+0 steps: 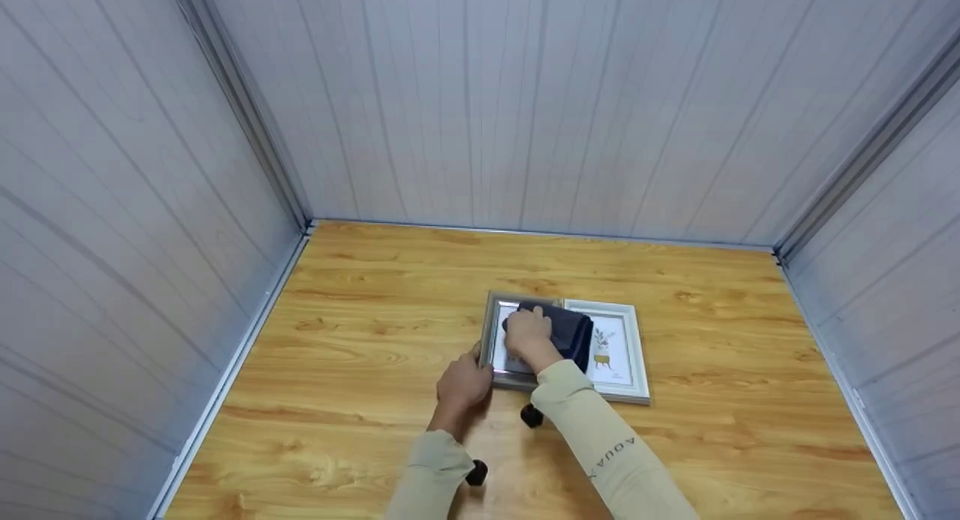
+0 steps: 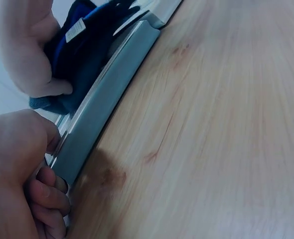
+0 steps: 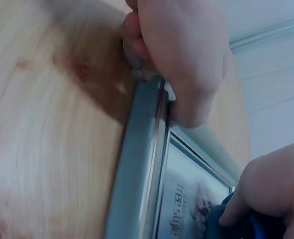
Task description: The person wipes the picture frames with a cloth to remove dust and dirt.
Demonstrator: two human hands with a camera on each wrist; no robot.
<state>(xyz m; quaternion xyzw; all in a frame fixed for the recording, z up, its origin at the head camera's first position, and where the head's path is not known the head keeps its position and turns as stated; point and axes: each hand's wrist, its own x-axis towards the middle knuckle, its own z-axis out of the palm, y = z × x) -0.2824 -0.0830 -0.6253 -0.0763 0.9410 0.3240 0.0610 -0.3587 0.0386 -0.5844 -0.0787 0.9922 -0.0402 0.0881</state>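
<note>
A silver picture frame [image 1: 490,321] lies face up on the wooden floor. My left hand [image 1: 463,381] grips its near left corner, with the thumb on top and curled fingers against the side, as the left wrist view shows. In my right hand [image 1: 529,334] is a folded dark blue cloth [image 1: 566,329], which rests over the frame's picture. A pale label [image 2: 75,31] shows on the cloth. Printed lettering, "free style" [image 3: 177,211], is visible behind the glass in the right wrist view; the cloth hides part of the picture.
Right beside the silver frame lies a white picture frame [image 1: 637,355] with a plant picture [image 1: 602,347], partly covered by the cloth. Pale panelled walls [image 1: 495,107] enclose the wooden floor [image 1: 360,317] at the back and both sides. Small black pieces [image 1: 532,416] show near the wrists.
</note>
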